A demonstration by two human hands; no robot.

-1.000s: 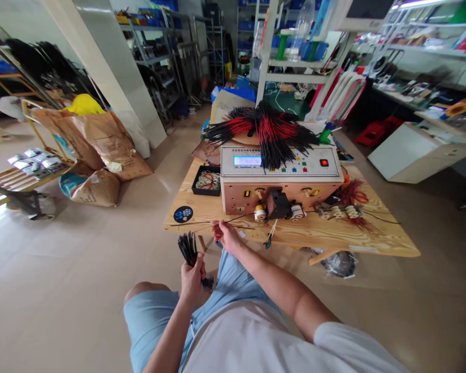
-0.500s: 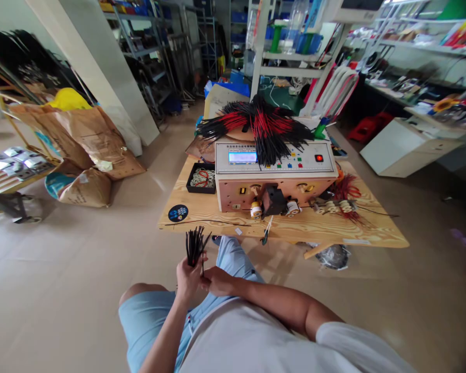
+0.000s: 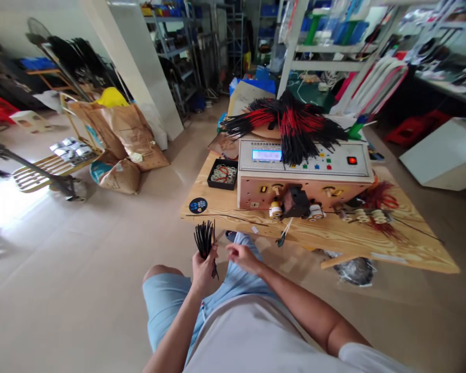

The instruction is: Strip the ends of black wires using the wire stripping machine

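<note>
My left hand (image 3: 204,272) grips a bundle of black wires (image 3: 204,239) upright above my knee, with a few ends hanging below the fist. My right hand (image 3: 241,255) is in the air a short way to its right, fingers loosely apart and holding nothing. Both hands are in front of the wooden table (image 3: 225,212), not touching it. On the table stands a wire-processing machine (image 3: 305,176) with a display and coloured buttons. A heap of red-and-black wires (image 3: 291,124) lies across its top. A thin black wire (image 3: 229,216) lies along the table's near edge.
A black tray of coiled wire (image 3: 222,174) sits on the table's left side, and white spools (image 3: 363,216) with red wires lie to the right. Paper sacks (image 3: 122,140) stand on the floor at left; shelves line the back and right.
My right hand has moved away from the bundle, to the right, and its fingers have opened. The bundle stays in my left hand. The whole view has shifted with my head.
</note>
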